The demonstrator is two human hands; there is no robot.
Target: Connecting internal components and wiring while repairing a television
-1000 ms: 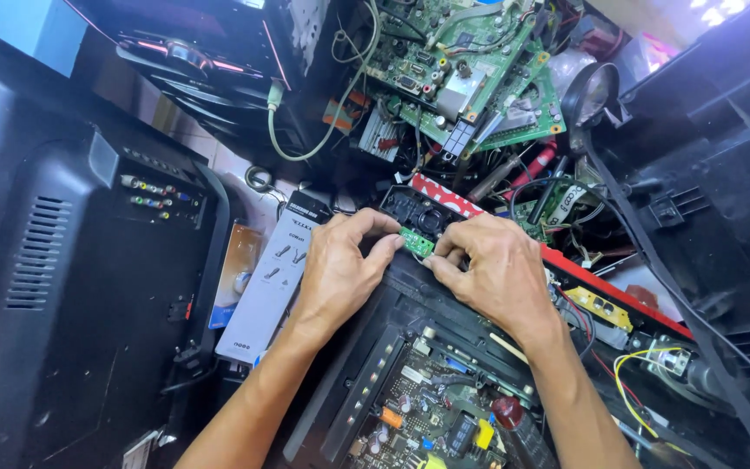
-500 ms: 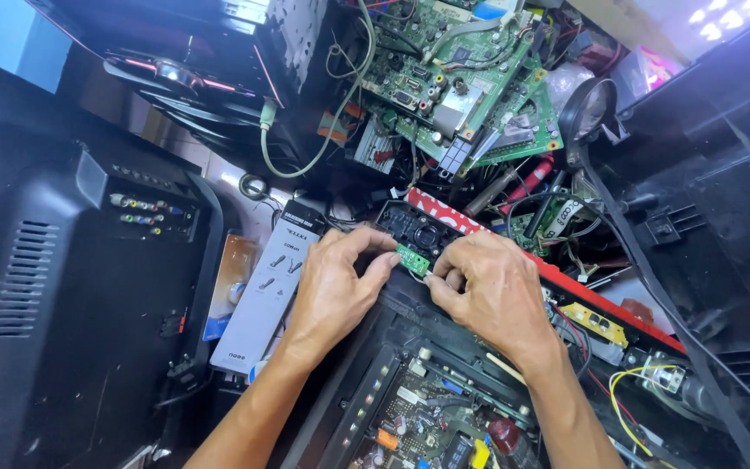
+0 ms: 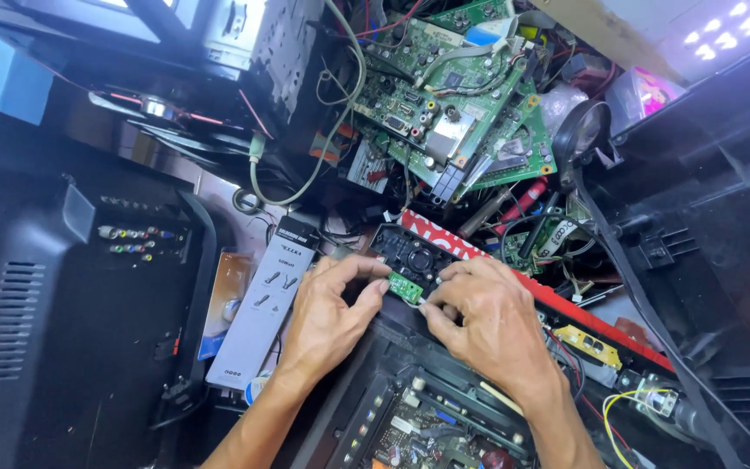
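Observation:
Both my hands meet over a small green circuit board at the centre of the view. My left hand pinches its left end between thumb and forefinger. My right hand grips its right end with curled fingers. The little board sits at the near edge of a black plastic panel with round openings. Below my hands lies an open black chassis with a populated circuit board inside. My forearms come up from the bottom edge.
A black television back fills the left. A long grey box lies beside my left hand. Green circuit boards and tangled wires pile at the top. A red strip runs diagonally right. Another black housing stands at the right.
The camera view has drifted slightly, so the scene sits lower in the frame. My hands stay together on the small green board, with only slight finger shifts.

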